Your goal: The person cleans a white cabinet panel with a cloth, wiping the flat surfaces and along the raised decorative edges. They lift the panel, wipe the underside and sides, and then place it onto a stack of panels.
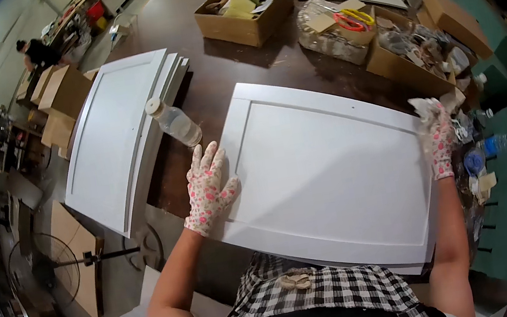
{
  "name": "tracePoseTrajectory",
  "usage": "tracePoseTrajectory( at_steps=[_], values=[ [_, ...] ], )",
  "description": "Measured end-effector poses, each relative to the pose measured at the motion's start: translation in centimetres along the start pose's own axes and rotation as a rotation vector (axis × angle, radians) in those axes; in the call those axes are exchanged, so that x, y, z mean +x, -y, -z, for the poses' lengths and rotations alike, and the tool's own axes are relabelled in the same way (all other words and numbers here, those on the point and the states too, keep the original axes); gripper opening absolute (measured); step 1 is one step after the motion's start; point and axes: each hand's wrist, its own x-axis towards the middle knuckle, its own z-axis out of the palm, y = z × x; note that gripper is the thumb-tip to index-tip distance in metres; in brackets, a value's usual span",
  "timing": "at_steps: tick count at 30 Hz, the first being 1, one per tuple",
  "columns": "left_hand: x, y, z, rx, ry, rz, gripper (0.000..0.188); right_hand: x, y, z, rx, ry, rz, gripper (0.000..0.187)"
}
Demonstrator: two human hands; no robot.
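A white cabinet door panel [329,176] with a raised border lies in front of me on the brown table. My left hand [206,189], in a floral work glove, rests on the panel's left edge with its fingers spread. At the panel's far right corner, my right hand [441,140] wears a matching glove and grips a crumpled white rag [425,109]. Its fingers are partly hidden by the rag. Beyond my left hand stands a clear bottle [178,125] with a pale cap, holding some liquid. A second sheet edge shows beneath the panel's lower right corner.
More white panels [117,133] are stacked at the left. Along the table's far side stand a cardboard box [232,32] of scraps, a plastic-wrapped tray with scissors [351,22], and another box [409,73] of waste. A fan [51,265] stands lower left; a person [40,54] is in the background.
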Motion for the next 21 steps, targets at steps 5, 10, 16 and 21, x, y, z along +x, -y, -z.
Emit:
tracePoseTrajectory(
  at_steps=[5,10,16,21],
  values=[
    [3.0,-11.0,-1.9,-1.350,-0.025,-0.085,0.091,-2.9,14.9,1.6,2.144,0.273,-0.715,0.029],
    [3.7,-18.5,-4.5,-1.797,0.343,0.040,0.061,-7.6,16.2,4.5,1.300,0.241,-0.336,0.054],
    [2.6,-16.6,-6.0,-1.808,0.283,0.151,0.050,-16.4,-2.4,14.4,0.134,0.083,-0.603,0.043],
    [1.6,-16.3,-6.6,-1.770,0.348,0.144,0.047,-24.1,-5.2,13.0,-0.384,0.340,-0.829,0.057]
  ],
)
